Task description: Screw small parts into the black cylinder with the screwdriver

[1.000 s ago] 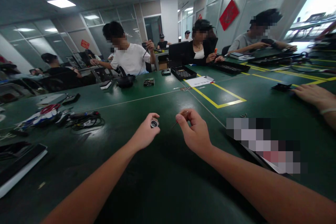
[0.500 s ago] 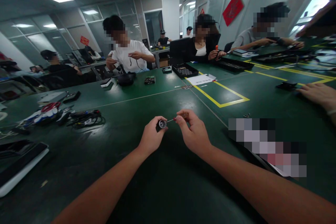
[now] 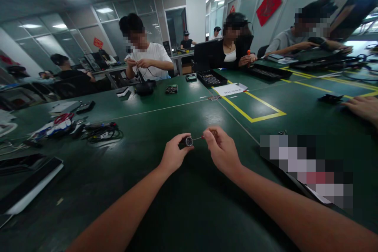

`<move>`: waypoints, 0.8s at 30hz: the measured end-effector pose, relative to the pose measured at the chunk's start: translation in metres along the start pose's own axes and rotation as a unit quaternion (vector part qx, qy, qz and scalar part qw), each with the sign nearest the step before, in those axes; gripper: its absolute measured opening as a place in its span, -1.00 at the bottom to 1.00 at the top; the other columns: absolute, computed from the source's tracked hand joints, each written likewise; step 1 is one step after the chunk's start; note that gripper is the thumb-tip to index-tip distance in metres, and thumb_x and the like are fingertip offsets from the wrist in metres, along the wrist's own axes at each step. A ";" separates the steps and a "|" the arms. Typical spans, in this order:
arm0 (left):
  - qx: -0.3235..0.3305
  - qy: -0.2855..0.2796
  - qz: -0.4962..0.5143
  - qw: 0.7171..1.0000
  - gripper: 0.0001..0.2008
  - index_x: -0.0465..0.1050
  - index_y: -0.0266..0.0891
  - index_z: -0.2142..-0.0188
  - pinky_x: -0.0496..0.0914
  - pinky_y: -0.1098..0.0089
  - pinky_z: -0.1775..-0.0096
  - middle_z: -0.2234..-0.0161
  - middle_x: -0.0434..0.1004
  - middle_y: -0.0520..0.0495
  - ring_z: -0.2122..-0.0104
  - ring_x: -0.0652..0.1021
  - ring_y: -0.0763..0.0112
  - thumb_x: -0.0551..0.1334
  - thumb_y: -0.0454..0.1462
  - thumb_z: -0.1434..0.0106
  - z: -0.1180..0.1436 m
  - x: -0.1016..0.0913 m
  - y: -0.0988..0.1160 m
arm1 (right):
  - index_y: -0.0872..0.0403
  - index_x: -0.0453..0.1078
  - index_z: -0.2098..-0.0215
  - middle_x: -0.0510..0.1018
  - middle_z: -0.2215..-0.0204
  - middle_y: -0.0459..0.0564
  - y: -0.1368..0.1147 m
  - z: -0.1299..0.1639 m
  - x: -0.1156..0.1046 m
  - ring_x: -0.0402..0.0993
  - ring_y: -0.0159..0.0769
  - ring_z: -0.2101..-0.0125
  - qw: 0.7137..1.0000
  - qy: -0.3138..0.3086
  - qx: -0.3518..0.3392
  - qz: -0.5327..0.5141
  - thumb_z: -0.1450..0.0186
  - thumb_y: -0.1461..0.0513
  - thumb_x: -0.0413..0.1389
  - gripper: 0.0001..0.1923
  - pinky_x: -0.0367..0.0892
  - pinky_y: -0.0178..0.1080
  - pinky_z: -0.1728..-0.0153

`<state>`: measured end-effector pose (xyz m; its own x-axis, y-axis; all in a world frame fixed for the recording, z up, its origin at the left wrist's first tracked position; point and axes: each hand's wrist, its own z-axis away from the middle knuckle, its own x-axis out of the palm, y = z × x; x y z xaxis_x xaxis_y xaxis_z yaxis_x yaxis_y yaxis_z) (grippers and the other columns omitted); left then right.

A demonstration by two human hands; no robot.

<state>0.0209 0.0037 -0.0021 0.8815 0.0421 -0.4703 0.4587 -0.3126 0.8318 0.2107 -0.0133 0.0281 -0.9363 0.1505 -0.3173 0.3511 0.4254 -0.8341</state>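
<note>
Near the middle of the green table, my left hand (image 3: 173, 152) is closed around a short black cylinder (image 3: 188, 141), its round silver-rimmed end facing me. My right hand (image 3: 223, 149) pinches a thin tool (image 3: 198, 138), which looks like a small screwdriver with a metal shaft and a bit of red at my fingertips. The shaft points left toward the cylinder's rim; whether its tip touches cannot be made out. My right fingers hide most of the handle. Both hands are held just above the tabletop.
Black cables (image 3: 102, 130) and a white-and-black device (image 3: 32, 189) lie left. Blurred-out papers (image 3: 307, 169) lie right. Beyond are a black parts tray (image 3: 211, 78), a paper sheet (image 3: 229, 89) and yellow tape (image 3: 265, 118). Another person's hand (image 3: 364, 108) rests at right; several people sit across.
The view has shifted slightly, so most things appear further right. The black cylinder is turned a little, showing more of its dark side. Both my hands keep their holds.
</note>
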 end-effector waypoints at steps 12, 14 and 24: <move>-0.015 -0.001 -0.018 1.000 -0.64 0.58 -0.05 0.03 0.22 0.03 -0.24 0.02 0.61 -0.03 -0.04 0.53 0.17 0.40 -0.39 -0.20 -0.003 0.001 -0.004 | 0.03 0.41 0.19 0.55 0.43 -0.05 0.003 -0.005 -0.001 0.50 -0.23 0.43 0.996 -0.008 -0.036 0.087 -0.48 0.10 -0.11 -0.70 0.27 -0.22 0.37; -0.014 0.007 -0.013 1.000 -0.63 0.58 -0.04 0.02 0.27 0.08 -0.20 0.02 0.60 -0.04 -0.05 0.52 0.17 0.40 -0.39 -0.20 -0.002 0.001 -0.005 | 0.02 0.42 0.26 0.51 0.51 -0.08 0.002 -0.004 -0.001 0.46 -0.24 0.51 0.995 -0.011 -0.020 0.102 -0.50 0.05 -0.15 -0.62 0.22 -0.22 0.43; -0.018 0.020 -0.005 1.000 -0.62 0.59 -0.05 0.03 0.29 0.06 -0.19 0.04 0.61 -0.05 -0.01 0.54 0.17 0.42 -0.40 -0.17 0.000 0.002 -0.005 | 0.02 0.30 0.13 0.50 0.42 -0.09 0.007 0.005 0.003 0.47 -0.27 0.46 0.998 0.007 -0.027 0.048 -0.47 0.13 -0.10 -0.81 0.29 -0.24 0.41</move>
<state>0.0202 0.0048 -0.0067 0.8800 0.0832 -0.4677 0.4712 -0.2769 0.8374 0.2107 -0.0143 0.0196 -0.8981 0.2060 -0.3886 0.4394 0.4565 -0.7737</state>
